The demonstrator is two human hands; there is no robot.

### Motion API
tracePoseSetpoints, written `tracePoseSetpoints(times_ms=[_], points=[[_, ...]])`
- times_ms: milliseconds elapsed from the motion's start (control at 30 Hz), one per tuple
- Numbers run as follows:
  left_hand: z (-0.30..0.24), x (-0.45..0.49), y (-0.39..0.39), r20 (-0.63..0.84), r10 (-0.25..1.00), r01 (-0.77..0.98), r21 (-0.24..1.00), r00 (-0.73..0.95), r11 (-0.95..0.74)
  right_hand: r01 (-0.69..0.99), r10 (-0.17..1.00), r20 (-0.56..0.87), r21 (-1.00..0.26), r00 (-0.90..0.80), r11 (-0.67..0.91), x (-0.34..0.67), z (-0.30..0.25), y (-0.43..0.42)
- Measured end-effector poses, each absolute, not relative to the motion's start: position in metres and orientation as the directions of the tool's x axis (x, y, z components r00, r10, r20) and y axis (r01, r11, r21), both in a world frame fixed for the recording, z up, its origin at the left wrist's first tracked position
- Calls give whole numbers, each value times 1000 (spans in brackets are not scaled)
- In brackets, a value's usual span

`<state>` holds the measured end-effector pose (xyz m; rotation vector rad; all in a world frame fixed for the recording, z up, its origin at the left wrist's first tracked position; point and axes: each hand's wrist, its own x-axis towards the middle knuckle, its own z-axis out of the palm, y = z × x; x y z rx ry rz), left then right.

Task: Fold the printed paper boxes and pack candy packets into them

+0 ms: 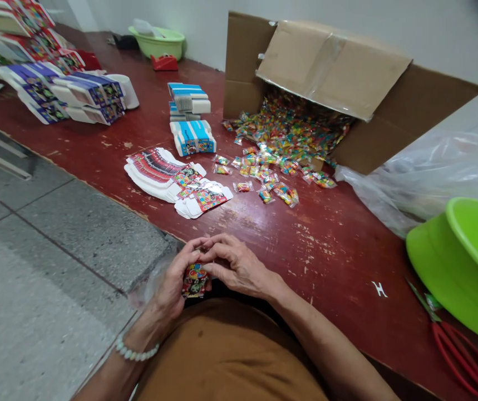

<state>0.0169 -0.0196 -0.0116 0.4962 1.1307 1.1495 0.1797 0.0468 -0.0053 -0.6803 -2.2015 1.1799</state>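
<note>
A small printed candy box (196, 280) is held close to my body at the table's front edge. My left hand (176, 278) wraps round its side. The fingers of my right hand (234, 264) are bent over the box's top end, and what lies under them is hidden. Ahead lies a fanned row of flat red-and-white boxes (159, 172), with a few more flat boxes (205, 199) at its near end. Beyond and to the right, small clear packets of coloured candy (264, 172) are scattered on the table.
A large cardboard carton (330, 67) lies on its side, candy packets spilling out. Bundled blue boxes (192, 137) and purple boxes (88, 94) stand to the left. A green basin (439, 256), red-handled scissors (459, 356) and plastic sheeting (434, 172) are at right. A red tape dispenser (164, 62) sits farther back.
</note>
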Motion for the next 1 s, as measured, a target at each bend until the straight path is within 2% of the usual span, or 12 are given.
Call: tracePoseSetpoints(times_ms=[67,167,300,467,533,633,700,767,833,900,933,1000], points=[[-24,15,-25,-434,896,-377,848,-91,372,205,671,202,-855,-713,476,179,-10,60],[-44,5,-34,-341,909,-185,935,-240,302,366,823,169,-834,-543,412,173,-12,96],[-58,-14,-37,-122,918,125,976,-377,181,683,943,98,-666,-318,300,154,-8,143],[-48,-22,-30,-50,896,136,983,-442,122,825,975,-28,-538,-221,172,131,-12,163],[-39,-21,-23,15,882,163,984,-471,70,772,988,-30,-628,-154,101,130,-16,166],[-23,-24,-10,181,839,291,956,-513,-29,511,991,-79,-859,-104,-15,140,-17,169],[-11,-28,-1,304,793,414,907,-529,-72,325,974,-99,-945,-201,-29,154,-12,166],[2,-32,5,335,791,434,895,-512,-98,144,923,-64,-990,-378,-10,169,-1,157],[12,-32,8,191,897,235,967,-399,-101,-37,836,7,-999,-549,-16,183,12,143],[16,-24,8,-76,995,-88,994,-69,70,-111,751,46,-993,-659,-37,192,25,129],[16,-18,7,-183,973,-203,957,142,209,-121,712,49,-991,-700,-50,193,30,122],[13,-3,3,-270,842,-312,841,467,442,-132,643,53,-988,-764,-76,193,37,112]])
